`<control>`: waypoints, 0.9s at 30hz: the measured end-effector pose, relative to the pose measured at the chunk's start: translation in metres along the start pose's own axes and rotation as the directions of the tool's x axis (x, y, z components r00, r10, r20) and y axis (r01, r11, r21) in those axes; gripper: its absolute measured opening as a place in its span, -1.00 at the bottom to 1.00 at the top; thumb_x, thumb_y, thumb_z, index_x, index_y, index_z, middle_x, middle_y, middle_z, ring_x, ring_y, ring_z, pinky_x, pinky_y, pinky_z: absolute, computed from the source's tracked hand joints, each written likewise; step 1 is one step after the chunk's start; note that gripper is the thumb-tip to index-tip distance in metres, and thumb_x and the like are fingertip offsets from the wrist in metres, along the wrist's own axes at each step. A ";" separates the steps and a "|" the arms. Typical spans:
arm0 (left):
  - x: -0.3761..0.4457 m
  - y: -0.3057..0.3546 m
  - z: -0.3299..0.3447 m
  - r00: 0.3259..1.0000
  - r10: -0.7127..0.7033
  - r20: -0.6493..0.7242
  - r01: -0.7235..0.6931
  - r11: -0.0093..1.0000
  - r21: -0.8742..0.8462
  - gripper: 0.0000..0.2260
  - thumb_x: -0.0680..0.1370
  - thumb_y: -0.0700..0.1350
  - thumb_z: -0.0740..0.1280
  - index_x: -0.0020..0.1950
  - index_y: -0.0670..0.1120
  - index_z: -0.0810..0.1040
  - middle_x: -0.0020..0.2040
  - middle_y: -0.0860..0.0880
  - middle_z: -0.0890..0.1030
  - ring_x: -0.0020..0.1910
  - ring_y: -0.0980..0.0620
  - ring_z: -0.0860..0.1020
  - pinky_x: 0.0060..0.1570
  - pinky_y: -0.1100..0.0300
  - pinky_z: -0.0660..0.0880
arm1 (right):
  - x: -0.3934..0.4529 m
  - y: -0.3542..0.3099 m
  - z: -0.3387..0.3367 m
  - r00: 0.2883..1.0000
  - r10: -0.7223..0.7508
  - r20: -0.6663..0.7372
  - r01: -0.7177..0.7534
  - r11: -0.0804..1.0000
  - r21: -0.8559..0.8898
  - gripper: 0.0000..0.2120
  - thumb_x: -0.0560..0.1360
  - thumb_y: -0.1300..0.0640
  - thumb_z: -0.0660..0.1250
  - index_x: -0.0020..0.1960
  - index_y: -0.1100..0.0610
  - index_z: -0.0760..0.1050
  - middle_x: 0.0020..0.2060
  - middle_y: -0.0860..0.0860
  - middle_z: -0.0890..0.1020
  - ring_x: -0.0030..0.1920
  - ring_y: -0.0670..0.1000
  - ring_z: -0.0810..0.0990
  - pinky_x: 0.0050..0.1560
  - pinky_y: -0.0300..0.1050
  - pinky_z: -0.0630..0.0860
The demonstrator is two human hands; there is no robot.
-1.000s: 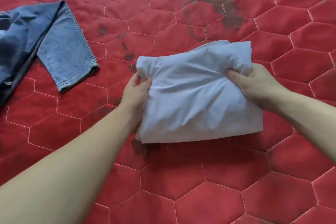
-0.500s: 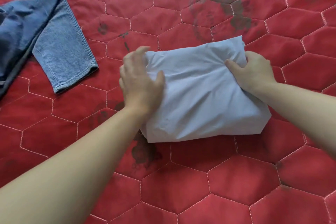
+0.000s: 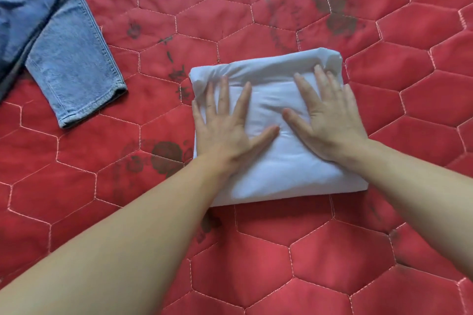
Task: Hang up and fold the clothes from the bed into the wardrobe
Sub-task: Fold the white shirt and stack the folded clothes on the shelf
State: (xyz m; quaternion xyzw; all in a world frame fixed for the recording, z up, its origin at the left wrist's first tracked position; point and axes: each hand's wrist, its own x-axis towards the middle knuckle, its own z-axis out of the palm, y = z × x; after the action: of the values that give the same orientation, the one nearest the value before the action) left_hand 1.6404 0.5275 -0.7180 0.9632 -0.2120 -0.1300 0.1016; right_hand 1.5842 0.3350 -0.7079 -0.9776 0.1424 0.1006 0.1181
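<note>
My left hand (image 3: 225, 123) flat, fingers spread on the folded white garment (image 3: 276, 166), my right hand (image 3: 325, 120) likewise, garment lying on the red quilted bed (image 3: 307, 258), jeans (image 3: 71, 59) well apart upper left

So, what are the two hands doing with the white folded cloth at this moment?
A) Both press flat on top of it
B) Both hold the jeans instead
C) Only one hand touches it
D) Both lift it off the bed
A: the left hand and right hand lie with straight, spread fingers on top of the white folded cloth, which rests on the red quilt.
</note>
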 end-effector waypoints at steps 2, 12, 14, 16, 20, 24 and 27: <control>0.008 -0.004 -0.001 0.999 -0.024 -0.023 0.023 0.999 -0.023 -0.04 0.28 0.59 -0.06 0.58 0.18 -0.16 0.60 -0.07 -0.24 0.56 -0.08 -0.27 0.50 -0.17 -0.25 | 0.004 0.001 0.001 1.000 -0.011 -0.007 0.011 1.000 0.009 -0.18 0.38 -0.45 -0.20 0.57 -0.15 -0.07 0.59 0.07 -0.08 0.57 0.08 -0.10 0.51 0.14 -0.14; 0.032 -0.004 -0.016 0.961 -0.260 -0.091 0.242 0.954 -0.175 -0.07 0.42 0.47 0.17 0.60 -0.05 -0.02 0.61 0.04 -0.01 0.57 0.06 -0.05 0.49 -0.01 -0.07 | 0.007 0.001 0.001 1.000 -0.010 -0.006 0.010 1.000 0.016 -0.24 0.45 -0.43 -0.12 0.57 -0.15 -0.07 0.59 0.06 -0.09 0.57 0.04 -0.14 0.53 0.10 -0.20; 0.032 -0.005 -0.025 0.953 -0.288 -0.092 0.270 0.947 -0.171 -0.14 0.44 0.42 0.21 0.56 -0.05 0.09 0.56 0.01 0.09 0.53 -0.03 0.07 0.43 -0.05 0.04 | 0.006 -0.001 -0.003 0.999 0.004 0.035 -0.004 1.000 -0.027 -0.27 0.50 -0.41 -0.09 0.58 -0.14 -0.10 0.59 0.06 -0.12 0.57 0.04 -0.16 0.53 0.13 -0.22; 0.020 -0.005 -0.034 0.943 -0.327 -0.057 0.309 0.927 -0.211 -0.22 0.47 0.36 0.23 0.54 -0.05 0.14 0.54 -0.02 0.13 0.51 -0.09 0.10 0.40 -0.07 0.09 | -0.001 -0.008 -0.009 0.999 0.030 0.033 -0.028 0.997 -0.067 -0.32 0.55 -0.35 -0.05 0.58 -0.10 -0.09 0.58 0.07 -0.12 0.57 0.05 -0.16 0.51 0.19 -0.23; -0.049 0.001 -0.030 0.921 -0.383 0.074 0.382 0.844 -0.376 -0.30 0.51 0.23 0.28 0.53 -0.04 0.13 0.54 -0.04 0.14 0.51 -0.09 0.10 0.41 -0.06 0.09 | -0.048 -0.028 -0.007 0.994 -0.044 -0.099 0.042 0.999 -0.016 -0.36 0.53 -0.23 -0.06 0.56 -0.01 0.13 0.57 0.10 0.07 0.57 0.11 0.01 0.48 0.25 -0.15; -0.086 0.007 -0.030 0.881 -0.464 0.091 0.405 0.641 -0.653 -0.33 0.48 0.03 0.42 0.51 -0.04 0.21 0.40 -0.08 0.37 0.38 -0.08 0.33 0.34 0.07 0.25 | -0.091 -0.039 0.011 0.992 -0.108 -0.060 0.106 0.994 -0.033 -0.33 0.50 -0.22 -0.02 0.52 0.07 0.24 0.53 0.13 0.21 0.54 0.15 0.15 0.47 0.19 -0.11; -0.081 0.004 -0.037 0.773 -0.582 0.254 0.521 0.352 -0.778 -0.44 0.35 -0.01 0.50 0.30 -0.05 0.43 0.15 -0.01 0.60 0.11 -0.04 0.57 0.17 0.05 0.50 | -0.094 -0.052 0.010 0.987 -0.132 -0.097 0.134 0.991 0.022 -0.34 0.53 -0.21 -0.03 0.53 0.09 0.22 0.54 0.11 0.22 0.54 0.12 0.16 0.49 0.14 -0.10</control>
State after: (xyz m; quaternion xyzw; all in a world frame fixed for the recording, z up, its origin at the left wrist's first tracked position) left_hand 1.5789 0.5640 -0.6651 0.8201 0.2120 -0.2065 0.4897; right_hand 1.5105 0.4100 -0.6851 -0.9868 0.0837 0.0439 0.1317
